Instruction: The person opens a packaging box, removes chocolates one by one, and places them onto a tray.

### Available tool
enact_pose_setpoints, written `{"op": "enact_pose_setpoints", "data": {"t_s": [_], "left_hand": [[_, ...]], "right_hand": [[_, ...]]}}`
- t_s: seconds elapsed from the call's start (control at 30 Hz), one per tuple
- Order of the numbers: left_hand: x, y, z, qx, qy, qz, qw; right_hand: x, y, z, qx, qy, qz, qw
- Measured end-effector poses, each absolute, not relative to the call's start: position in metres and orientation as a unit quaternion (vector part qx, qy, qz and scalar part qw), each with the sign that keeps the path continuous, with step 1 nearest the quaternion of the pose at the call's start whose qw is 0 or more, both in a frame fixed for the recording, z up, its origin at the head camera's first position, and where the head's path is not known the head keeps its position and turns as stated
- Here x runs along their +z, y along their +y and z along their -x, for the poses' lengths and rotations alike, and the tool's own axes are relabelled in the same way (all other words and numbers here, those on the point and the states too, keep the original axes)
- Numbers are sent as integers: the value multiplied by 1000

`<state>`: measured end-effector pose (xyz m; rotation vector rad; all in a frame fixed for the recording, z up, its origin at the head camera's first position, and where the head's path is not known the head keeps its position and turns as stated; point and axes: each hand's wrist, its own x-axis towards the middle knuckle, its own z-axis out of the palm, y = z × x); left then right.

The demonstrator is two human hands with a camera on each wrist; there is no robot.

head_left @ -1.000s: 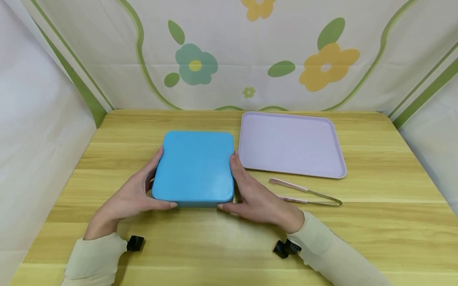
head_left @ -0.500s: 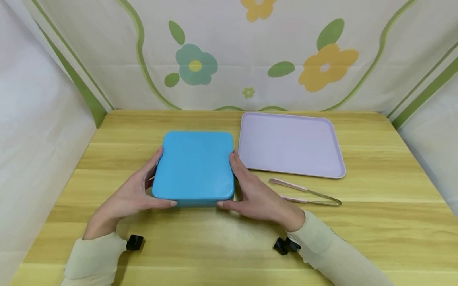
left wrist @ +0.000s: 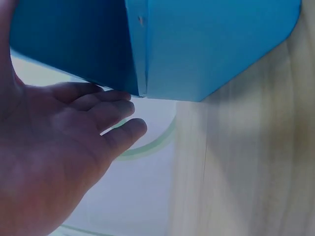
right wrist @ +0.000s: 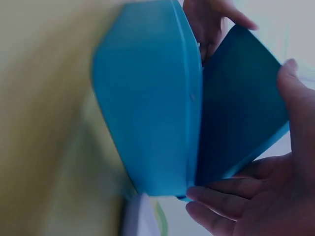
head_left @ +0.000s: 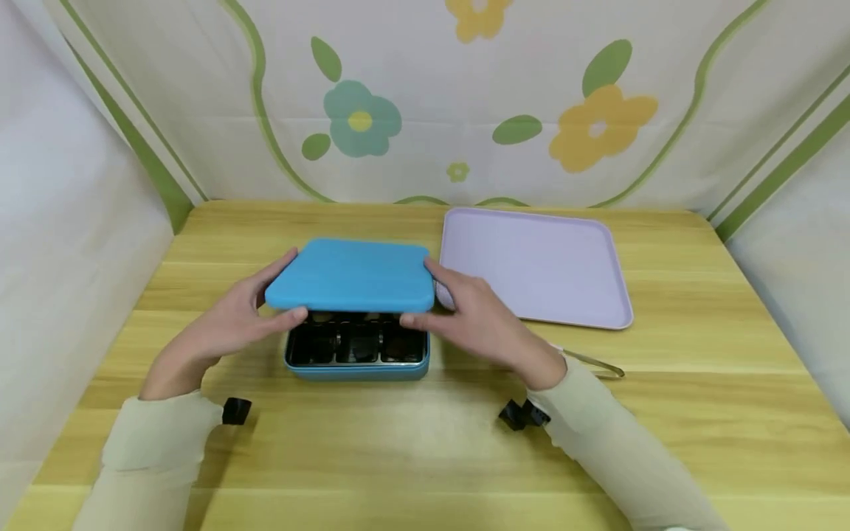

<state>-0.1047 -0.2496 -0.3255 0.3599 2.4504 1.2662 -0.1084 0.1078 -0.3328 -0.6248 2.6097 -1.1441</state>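
Lid (head_left: 350,276) tilted over box (head_left: 357,358) on table (head_left: 425,442), hands at its left and right edges, tray (head_left: 531,265) right of box, tongs (head_left: 594,363) before tray.

A light wooden table (head_left: 425,450) with pale yellow grain fills the lower view. White cloth (head_left: 73,221) hangs on three sides; the back panel (head_left: 465,96) is printed with a teal flower, yellow flowers, green leaves and curving green stripes. The light is soft and even.

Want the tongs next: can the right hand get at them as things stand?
Probably not yet: the right hand grips the blue lid with the left hand. The tongs lie just beside its wrist, nothing over them.
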Motion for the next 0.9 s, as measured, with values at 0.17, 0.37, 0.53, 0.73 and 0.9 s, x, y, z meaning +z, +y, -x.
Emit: {"op": "enact_pose_setpoints", "data": {"t_s": [0.17, 0.37, 0.53, 0.73, 0.9], "left_hand": [[-327, -245, 118, 451, 875, -81, 157], [-343, -231, 124, 469, 871, -14, 147], [-347, -227, 126, 475, 873, 0, 105], [-344, -225, 134, 473, 879, 12, 53], [-343, -228, 140, 476, 877, 19, 59]], "right_hand": [[-319, 103, 133, -379, 897, 198, 112], [-318, 102, 150, -387, 898, 180, 107], [-326, 98, 159, -387, 898, 182, 102], [-327, 95, 165, -399, 901, 144, 88], [-324, 92, 168, -393, 906, 139, 68]]}}
